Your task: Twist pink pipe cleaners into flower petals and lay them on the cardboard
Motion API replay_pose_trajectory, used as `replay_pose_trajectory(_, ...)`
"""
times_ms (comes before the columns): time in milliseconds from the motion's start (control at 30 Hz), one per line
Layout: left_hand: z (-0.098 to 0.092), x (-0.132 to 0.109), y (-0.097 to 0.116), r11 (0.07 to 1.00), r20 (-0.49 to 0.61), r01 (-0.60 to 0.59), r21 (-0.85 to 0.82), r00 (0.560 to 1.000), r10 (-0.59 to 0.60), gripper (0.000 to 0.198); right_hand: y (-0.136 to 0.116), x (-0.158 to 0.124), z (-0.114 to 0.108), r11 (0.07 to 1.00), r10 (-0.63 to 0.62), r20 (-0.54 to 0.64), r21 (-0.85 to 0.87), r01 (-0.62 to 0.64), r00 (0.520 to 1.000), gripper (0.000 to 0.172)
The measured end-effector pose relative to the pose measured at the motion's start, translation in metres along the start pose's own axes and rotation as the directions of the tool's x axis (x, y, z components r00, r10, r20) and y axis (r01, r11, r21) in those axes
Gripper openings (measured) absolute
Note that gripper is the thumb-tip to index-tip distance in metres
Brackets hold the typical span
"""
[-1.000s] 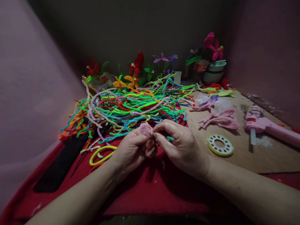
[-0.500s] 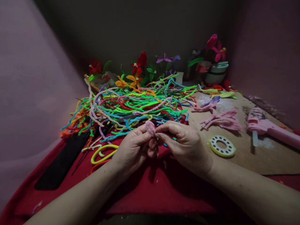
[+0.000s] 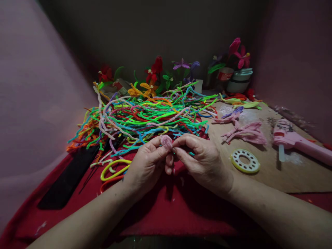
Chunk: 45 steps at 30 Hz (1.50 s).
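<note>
Between my two hands is a small pink pipe-cleaner petal [image 3: 166, 141], fuzzy and rounded at its top. My left hand [image 3: 147, 162] is closed, pinching the petal between thumb and forefinger. My right hand [image 3: 204, 160] is closed too, its thumb and forefinger pressed together at the petal's lower right end. What lies inside the right fingertips is too small to see well. Just behind the hands spreads a heap of colourful pipe cleaners [image 3: 155, 114]. Scissors with yellow and red handles [image 3: 114, 167] lie beside my left wrist, partly hidden by it.
On the brown board [image 3: 275, 180] at right lie pink petals [image 3: 249, 133], a white ring with holes [image 3: 245, 161] and a pink glue gun [image 3: 290, 138]. A black flat object [image 3: 64, 183] rests at left on the red cloth [image 3: 166, 218]. Pipe-cleaner flowers [image 3: 150, 89] stand behind.
The pink petal has tilted slightly to the left between my fingers. Both hands keep their pinch and have barely shifted.
</note>
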<state>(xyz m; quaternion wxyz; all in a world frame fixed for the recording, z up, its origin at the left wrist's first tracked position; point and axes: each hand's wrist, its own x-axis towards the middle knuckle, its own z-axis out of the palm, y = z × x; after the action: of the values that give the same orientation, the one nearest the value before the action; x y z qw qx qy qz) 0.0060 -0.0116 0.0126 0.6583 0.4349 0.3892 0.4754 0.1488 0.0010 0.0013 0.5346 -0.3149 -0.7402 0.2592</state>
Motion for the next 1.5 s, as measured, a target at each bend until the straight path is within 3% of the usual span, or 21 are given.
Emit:
replay_pose_trajectory(200, 0.004, 0.001, 0.004, 0.983, -0.061, -0.06, 0.171, 0.996, 0.071, 0.021, 0.0, 0.002, 0.001, 0.942, 0.242, 0.099, 0.213, -0.258, 0.965, 0.011)
replay_pose_trajectory(267, 0.004, 0.001, 0.005, 0.969, -0.111, -0.095, 0.229, 0.986, 0.123, 0.018, -0.002, 0.003, 0.002, 0.9, 0.275, 0.134, 0.312, -0.304, 0.952, 0.006)
replay_pose_trajectory(400, 0.005, -0.002, 0.004, 0.938, -0.178, -0.159, 0.309, 0.959, 0.221, 0.012, -0.006, 0.006, 0.001, 0.788, 0.374, 0.168, 0.461, -0.408, 0.912, 0.012)
replay_pose_trajectory(633, 0.005, -0.005, 0.006, 0.929, -0.132, -0.142, 0.342, 0.972, 0.197, 0.014, 0.003, 0.007, -0.002, 0.727, 0.46, 0.161, 0.497, -0.475, 0.873, 0.02)
replay_pose_trajectory(833, 0.004, -0.002, 0.006, 0.907, -0.14, -0.089, 0.411, 0.977, 0.159, 0.015, 0.004, 0.006, 0.0, 0.693, 0.503, 0.168, 0.508, -0.512, 0.847, 0.015)
replay_pose_trajectory(1000, 0.002, -0.002, 0.003, 0.897, -0.134, -0.097, 0.432, 0.976, 0.17, 0.016, 0.001, 0.008, 0.002, 0.576, 0.578, 0.223, 0.57, -0.586, 0.785, 0.013)
replay_pose_trajectory(1167, 0.003, 0.0, 0.001, 0.858, -0.143, -0.117, 0.5, 0.966, 0.216, 0.019, -0.002, 0.009, 0.0, 0.553, 0.615, 0.274, 0.518, -0.652, 0.74, 0.016)
replay_pose_trajectory(1300, 0.003, 0.001, 0.001, 0.894, -0.125, -0.074, 0.441, 0.982, 0.143, 0.017, -0.001, 0.007, 0.0, 0.498, 0.651, 0.322, 0.501, -0.708, 0.687, 0.015)
replay_pose_trajectory(1400, 0.002, 0.002, 0.0, 0.919, -0.094, -0.054, 0.39, 0.991, 0.098, 0.016, 0.0, 0.007, 0.0, 0.494, 0.65, 0.33, 0.501, -0.71, 0.685, 0.015)
replay_pose_trajectory(1500, 0.001, 0.001, 0.001, 0.897, -0.09, -0.057, 0.438, 0.99, 0.107, 0.017, 0.0, 0.008, 0.0, 0.519, 0.614, 0.321, 0.523, -0.676, 0.721, 0.015)
